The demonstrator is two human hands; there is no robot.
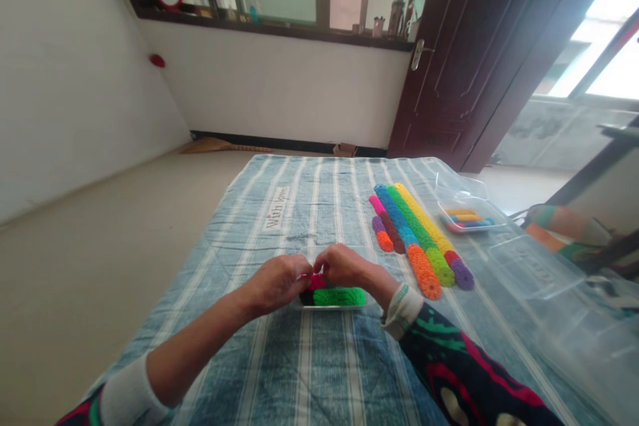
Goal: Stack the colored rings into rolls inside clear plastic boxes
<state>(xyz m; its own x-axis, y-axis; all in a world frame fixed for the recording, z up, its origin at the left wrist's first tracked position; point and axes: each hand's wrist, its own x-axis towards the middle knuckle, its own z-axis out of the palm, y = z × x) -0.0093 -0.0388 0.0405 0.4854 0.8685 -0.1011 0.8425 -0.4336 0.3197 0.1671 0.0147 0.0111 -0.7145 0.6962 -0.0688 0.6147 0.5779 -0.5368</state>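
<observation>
A clear plastic box lies on the striped cloth in front of me. Along its near side is a row of green plastic notched discs, with a dark piece at its left end. Behind that row, pink discs show between my fingertips. My left hand reaches over the box's left side, its fingers closed on the pink discs. From the right comes my right hand, fingers bent and pinched at the same pink discs. My hands cover much of the inside of the box.
Rows of coloured discs lie right of the box. Farther right stand an open clear box holding more disc rows and an empty clear container. The table cloth ends on the left above the floor. A dark door is beyond.
</observation>
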